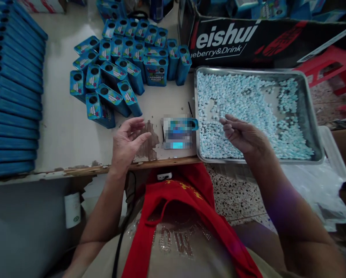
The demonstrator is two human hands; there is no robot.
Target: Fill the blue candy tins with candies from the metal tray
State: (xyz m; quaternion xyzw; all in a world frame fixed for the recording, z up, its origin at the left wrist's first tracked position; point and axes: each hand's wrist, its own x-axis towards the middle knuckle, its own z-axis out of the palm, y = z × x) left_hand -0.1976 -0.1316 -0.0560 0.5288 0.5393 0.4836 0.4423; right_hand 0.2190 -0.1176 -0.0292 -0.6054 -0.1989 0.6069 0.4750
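Observation:
My left hand (pixel 128 141) is held over the worn front part of the table, fingers apart and curved, with nothing in it. To its right, a blue candy box (pixel 193 124) lies on what looks like a small scale with a lit display (pixel 178 145); blurring hides most of both. Above the metal tray (pixel 306 88) of pale blue candies (pixel 236 96), my right hand (pixel 246 135) has its thumb and fingertips pressed together. Whatever they may hold is too small to make out.
Several blue candy boxes (pixel 128 96) with round holes on top stand behind my left hand. More are stacked at the far left (pixel 13 116). A black carton (pixel 233 42) stands behind the tray, near a red stool (pixel 331 65). The table's edge (pixel 167 163) is chipped.

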